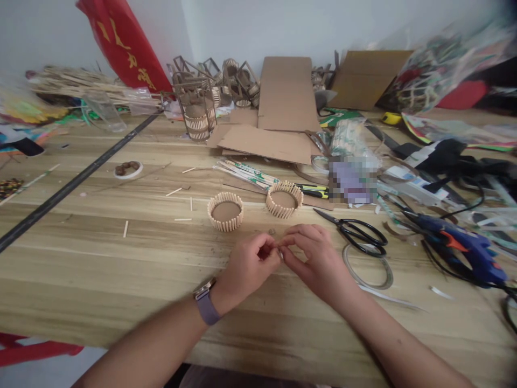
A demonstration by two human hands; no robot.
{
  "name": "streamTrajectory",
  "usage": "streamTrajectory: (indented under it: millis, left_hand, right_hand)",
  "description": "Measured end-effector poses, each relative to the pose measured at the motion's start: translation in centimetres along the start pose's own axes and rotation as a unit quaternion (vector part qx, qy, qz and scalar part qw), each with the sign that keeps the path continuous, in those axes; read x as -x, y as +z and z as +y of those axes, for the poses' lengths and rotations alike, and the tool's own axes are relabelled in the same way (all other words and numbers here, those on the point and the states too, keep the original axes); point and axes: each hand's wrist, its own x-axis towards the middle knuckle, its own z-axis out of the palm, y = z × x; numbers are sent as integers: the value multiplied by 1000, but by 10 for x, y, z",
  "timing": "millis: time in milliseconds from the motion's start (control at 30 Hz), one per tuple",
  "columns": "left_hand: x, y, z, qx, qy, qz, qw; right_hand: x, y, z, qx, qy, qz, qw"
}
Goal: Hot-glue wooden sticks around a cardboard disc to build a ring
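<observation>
My left hand [250, 263] and my right hand [309, 256] meet over the near part of the table, their fingertips pinched together. Whatever sits between the fingers is too small and hidden to name. Just beyond them stand two round cups of short wooden sticks with cardboard bases: the left stick cup [225, 212] and the right stick cup [284, 199]. Black-handled scissors [359, 230] lie to the right of my right hand, partly over a roll of tape [383, 277].
A blue glue gun [464, 250] lies at the right. Cardboard pieces [262, 143] and finished-looking stick lanterns [197, 116] stand at the back. A long black bar [92, 167] crosses the left side, near a white lid [128, 170] holding brown lumps. Loose sticks [126, 228] are scattered nearby.
</observation>
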Motion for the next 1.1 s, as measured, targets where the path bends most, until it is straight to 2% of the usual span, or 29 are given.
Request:
streamTrajectory:
  millis: [367,667,767,867,933,1000,1100]
  left_hand:
    - [0,0,0,-1,11,6,1000]
    - [0,1,-3,3,12,9,1000]
    - [-1,0,-1,36,-5,7,999]
    - [-4,-1,-1,120,-55,28,991]
    - [-8,-3,-3,196,-88,68,974]
    - [-13,-5,-5,264,-112,112,951]
    - [-20,-9,-6,339,-136,150,919]
  right_hand:
    - [-3,-1,1,-95,75,-28,992]
    - [-5,-2,-2,-126,117,-31,985]
    - [-6,-1,-3,-142,137,-17,980]
    - [-6,-2,0,-166,168,12,972]
    - [-7,-4,3,-203,196,38,958]
    - [-8,-6,5,-275,228,65,932]
    - [-12,-12,4,-444,259,108,851]
